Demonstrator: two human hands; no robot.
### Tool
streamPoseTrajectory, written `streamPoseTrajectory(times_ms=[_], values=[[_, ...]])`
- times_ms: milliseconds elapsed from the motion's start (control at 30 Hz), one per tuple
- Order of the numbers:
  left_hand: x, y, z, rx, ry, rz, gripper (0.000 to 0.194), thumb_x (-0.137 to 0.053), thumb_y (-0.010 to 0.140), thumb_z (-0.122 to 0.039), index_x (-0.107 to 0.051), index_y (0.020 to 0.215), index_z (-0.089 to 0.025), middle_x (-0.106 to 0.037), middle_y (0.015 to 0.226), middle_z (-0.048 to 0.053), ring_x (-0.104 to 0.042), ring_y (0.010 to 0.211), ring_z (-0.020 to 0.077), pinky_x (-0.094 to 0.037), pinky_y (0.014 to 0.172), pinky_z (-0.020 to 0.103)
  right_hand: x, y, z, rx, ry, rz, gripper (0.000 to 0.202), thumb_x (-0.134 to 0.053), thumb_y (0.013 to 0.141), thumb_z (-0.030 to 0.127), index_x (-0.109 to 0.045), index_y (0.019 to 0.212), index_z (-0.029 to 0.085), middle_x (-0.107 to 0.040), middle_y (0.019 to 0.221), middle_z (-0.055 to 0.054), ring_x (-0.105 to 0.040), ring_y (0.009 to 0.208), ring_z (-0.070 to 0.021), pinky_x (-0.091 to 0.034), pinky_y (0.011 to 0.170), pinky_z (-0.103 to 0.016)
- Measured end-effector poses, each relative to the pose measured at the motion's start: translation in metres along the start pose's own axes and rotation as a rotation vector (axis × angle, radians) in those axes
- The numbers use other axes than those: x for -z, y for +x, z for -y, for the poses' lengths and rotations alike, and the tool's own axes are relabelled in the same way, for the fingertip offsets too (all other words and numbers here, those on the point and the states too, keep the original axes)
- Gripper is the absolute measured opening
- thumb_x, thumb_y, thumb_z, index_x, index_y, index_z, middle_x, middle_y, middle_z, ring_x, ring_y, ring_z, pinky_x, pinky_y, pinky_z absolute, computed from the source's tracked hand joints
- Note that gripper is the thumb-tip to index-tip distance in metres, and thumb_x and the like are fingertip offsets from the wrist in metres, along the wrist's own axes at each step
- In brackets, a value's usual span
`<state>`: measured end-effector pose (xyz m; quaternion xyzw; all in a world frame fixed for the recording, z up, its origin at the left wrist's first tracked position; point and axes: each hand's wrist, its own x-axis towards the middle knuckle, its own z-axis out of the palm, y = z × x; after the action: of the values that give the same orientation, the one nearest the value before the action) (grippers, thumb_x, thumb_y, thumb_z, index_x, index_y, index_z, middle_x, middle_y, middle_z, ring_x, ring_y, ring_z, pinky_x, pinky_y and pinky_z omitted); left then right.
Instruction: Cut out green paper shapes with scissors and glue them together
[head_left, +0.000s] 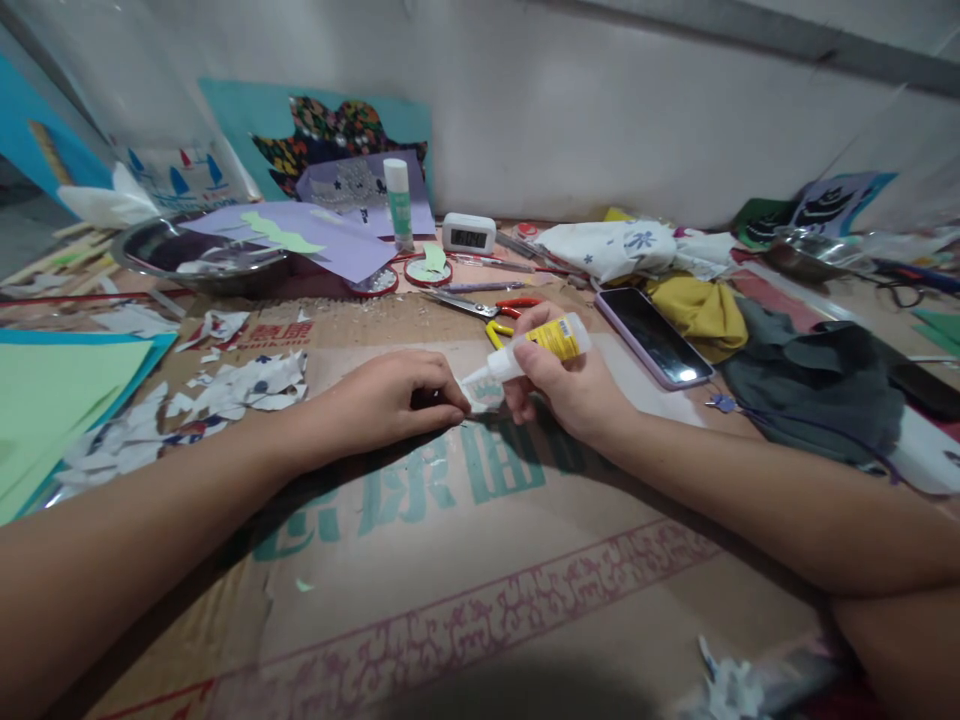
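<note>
My right hand [574, 385] is wrapped round a small white glue bottle [555, 340] with a yellow label. The bottle is tilted, its thin nozzle pointing down and left beside the fingertips of my left hand [397, 400]. Thumb and forefinger of that left hand are pinched together; what lies between them is too small to make out. Between the two hands is a small pale piece [487, 392] with teal marks, partly hidden by my fingers. Both hands are low over a cardboard sheet [420, 590] printed with green characters and a reddish patterned band.
Behind my hands lie scissors [465, 303], a glue stick [400, 205], a small digital clock [469, 234] and a phone [654, 335]. White scraps [247, 385] and green paper [64, 400] are at left, beside a metal bowl [142, 255]. Dark cloth [814, 375] lies right.
</note>
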<state>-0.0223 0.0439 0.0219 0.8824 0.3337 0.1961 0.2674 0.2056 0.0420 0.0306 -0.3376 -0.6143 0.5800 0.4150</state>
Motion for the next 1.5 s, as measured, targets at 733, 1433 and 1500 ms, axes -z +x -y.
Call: streamPoseTrajectory(times_ms=[733, 1433, 1500], values=[[0.002, -0.001, -0.003, 0.014, 0.022, 0.004, 0.017, -0.062, 0.093, -0.031, -0.068, 0.082, -0.019, -0.063, 0.079, 0.0, -0.06, 0.075, 0.0145, -0.042, 0.069, 0.026, 0.003, -0.005, 0.007, 0.229, -0.201, 0.129, 0.051, -0.075, 0.078, 0.068, -0.069, 0.092, 0.02, -0.066, 0.088, -0.003, -0.057, 0.071, -0.0143, -0.045, 0.062, -0.026], [-0.001, 0.0, -0.001, 0.003, -0.011, -0.021, 0.013, -0.064, 0.091, -0.028, -0.074, 0.086, -0.022, -0.071, 0.087, 0.001, -0.065, 0.081, 0.0152, -0.047, 0.076, 0.028, -0.001, 0.001, 0.001, -0.016, -0.196, 0.062, 0.057, -0.064, 0.083, 0.073, -0.069, 0.08, 0.017, -0.054, 0.059, 0.002, -0.045, 0.048, -0.0088, -0.033, 0.044, -0.023], [-0.001, 0.0, 0.0, 0.002, -0.017, -0.025, 0.012, -0.064, 0.091, -0.028, -0.074, 0.086, -0.022, -0.071, 0.087, 0.001, -0.065, 0.081, 0.0153, -0.047, 0.076, 0.028, -0.001, 0.001, 0.0, -0.032, -0.198, 0.064, 0.057, -0.064, 0.083, 0.074, -0.069, 0.081, 0.017, -0.053, 0.057, 0.003, -0.045, 0.048, -0.0092, -0.033, 0.045, -0.023]])
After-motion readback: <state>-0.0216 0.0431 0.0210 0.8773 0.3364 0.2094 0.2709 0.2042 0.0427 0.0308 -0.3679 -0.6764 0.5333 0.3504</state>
